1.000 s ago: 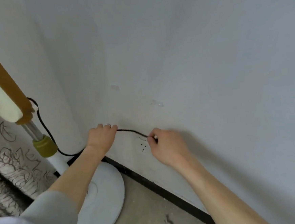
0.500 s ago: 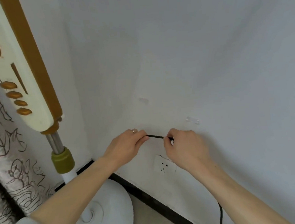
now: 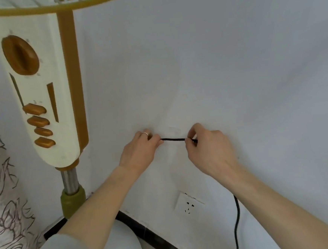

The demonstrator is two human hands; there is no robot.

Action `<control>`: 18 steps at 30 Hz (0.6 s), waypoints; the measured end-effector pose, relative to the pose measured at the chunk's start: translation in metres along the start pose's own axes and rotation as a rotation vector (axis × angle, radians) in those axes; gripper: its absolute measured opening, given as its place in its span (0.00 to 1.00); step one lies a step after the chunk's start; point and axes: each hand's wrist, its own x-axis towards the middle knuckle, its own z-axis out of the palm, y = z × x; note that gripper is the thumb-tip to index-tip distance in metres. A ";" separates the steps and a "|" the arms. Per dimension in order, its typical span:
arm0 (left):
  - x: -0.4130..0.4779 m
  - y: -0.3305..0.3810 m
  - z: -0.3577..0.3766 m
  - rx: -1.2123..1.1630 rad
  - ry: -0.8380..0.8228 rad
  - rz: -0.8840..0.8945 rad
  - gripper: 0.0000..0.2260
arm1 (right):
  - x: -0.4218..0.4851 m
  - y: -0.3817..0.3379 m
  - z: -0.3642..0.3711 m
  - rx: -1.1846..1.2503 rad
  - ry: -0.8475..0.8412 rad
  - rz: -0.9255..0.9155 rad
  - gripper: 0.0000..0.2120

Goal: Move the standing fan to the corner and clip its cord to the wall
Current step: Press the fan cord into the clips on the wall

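Observation:
The standing fan (image 3: 44, 90) stands in the corner at the left, cream with gold trim, its pole (image 3: 69, 181) running down to a round white base (image 3: 121, 245). Its black cord (image 3: 173, 139) is stretched taut and level against the white wall (image 3: 213, 61) between my hands. My left hand (image 3: 139, 149) pinches the cord's left end and my right hand (image 3: 208, 148) pinches its right end. A faint clear clip (image 3: 174, 130) sits on the wall just above the cord. More cord (image 3: 238, 222) hangs below my right forearm.
A white wall socket (image 3: 188, 204) sits low on the wall below my hands. A black skirting board (image 3: 152, 237) runs along the floor. A flower-patterned curtain (image 3: 4, 196) hangs at the far left beside the fan.
Both hands have risen up the wall with the cord held between them, from beside the socket to well above it. The view has lifted, showing more of the fan's control panel.

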 end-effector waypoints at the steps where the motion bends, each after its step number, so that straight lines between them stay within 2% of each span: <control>1: 0.002 -0.002 -0.001 0.036 0.012 0.001 0.14 | 0.004 -0.002 -0.001 0.001 -0.008 0.005 0.06; 7: 0.009 -0.006 -0.007 0.319 0.137 0.019 0.11 | 0.023 -0.003 -0.008 0.008 0.010 -0.035 0.07; 10: 0.012 -0.004 -0.005 0.425 0.117 0.017 0.11 | 0.032 -0.001 -0.010 -0.013 0.014 -0.039 0.06; 14: 0.015 0.000 -0.004 0.482 0.043 -0.010 0.10 | 0.033 0.005 -0.010 -0.025 0.032 -0.005 0.07; 18: 0.023 -0.009 -0.008 0.350 0.029 -0.052 0.17 | 0.020 0.009 0.001 -0.023 0.061 0.001 0.07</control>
